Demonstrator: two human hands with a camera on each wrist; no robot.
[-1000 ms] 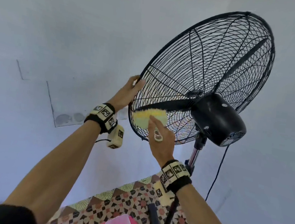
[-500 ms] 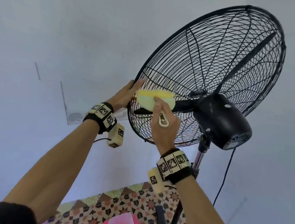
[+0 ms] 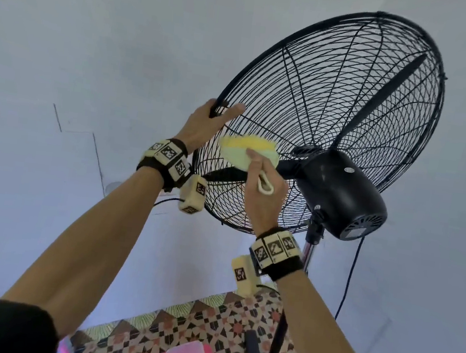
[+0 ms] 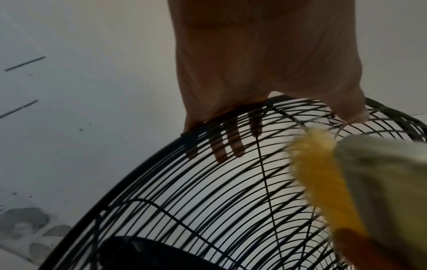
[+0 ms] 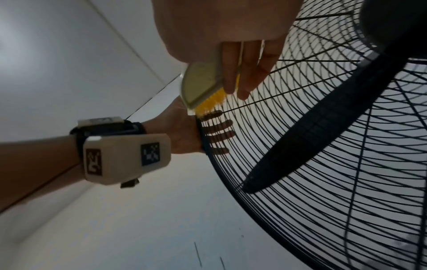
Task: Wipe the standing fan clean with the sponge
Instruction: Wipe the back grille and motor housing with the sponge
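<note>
A: Two hands are at work up on the standing fan (image 3: 329,123). The left hand (image 3: 207,127) has its fingers hooked over the rim of the wire guard (image 4: 208,210) at the near left edge, thumb on the outside; the left wrist view shows the fingertips curled through onto the far side of the wires.

B: And the sponge (image 3: 246,150)?

A: Pinched in the right hand (image 3: 262,191), fingers curled round its pale back. Its yellow face (image 5: 211,102) lies against the guard wires, just right of the left hand and left of the black motor housing (image 3: 341,195).

B: So how should this stroke be done well?

A: I'd judge it best to keep the left hand clamped on the rim so the head doesn't swing, and press lightly, since the thin wires will flex. Following the rings from rim toward hub should lift dust rather than push it through onto the blade (image 5: 312,133).

B: Any risk?

A: Fingertips could slip between the wires. The upper half of the guard looks out of reach of this grip, so the holding hand will likely need shifting later.
</note>
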